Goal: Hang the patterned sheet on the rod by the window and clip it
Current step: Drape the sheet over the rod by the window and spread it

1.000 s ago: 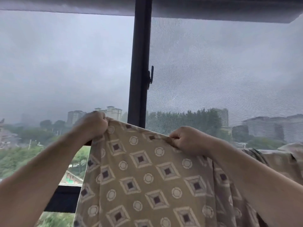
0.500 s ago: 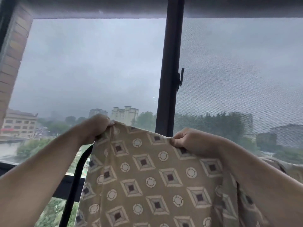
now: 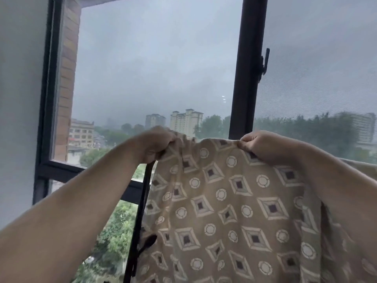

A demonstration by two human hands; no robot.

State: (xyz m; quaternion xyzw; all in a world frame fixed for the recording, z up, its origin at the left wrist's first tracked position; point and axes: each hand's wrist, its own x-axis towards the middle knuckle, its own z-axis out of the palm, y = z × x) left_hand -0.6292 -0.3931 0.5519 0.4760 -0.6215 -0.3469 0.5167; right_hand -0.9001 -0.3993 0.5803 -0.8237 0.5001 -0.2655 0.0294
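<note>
Both of the person's hands are raised in front of the window, and each grips the top edge of the patterned sheet point(image 3: 224, 211): the left hand point(image 3: 157, 142) has its fingers curled tight over a bunched corner of the cloth, and the right hand point(image 3: 259, 145) pinches the same edge further along, fingers folded down on the fabric. The sheet hangs from that held edge in a broad tan panel of diamonds and circles, with more of it trailing off to the right behind the right forearm. A dark slanted bar point(image 3: 140, 211) runs down from just under the left hand beside the sheet's left border (whether this is the rod for hanging cannot be told from here). The step in hand seems to be spreading the top edge before settling it, and doing it well likely means keeping the edge taut and level between the two grips, so the slack near the left hand is drawn out. No clip can be seen, so one hand would have to let go later while the other keeps the cloth from sliding.
</note>
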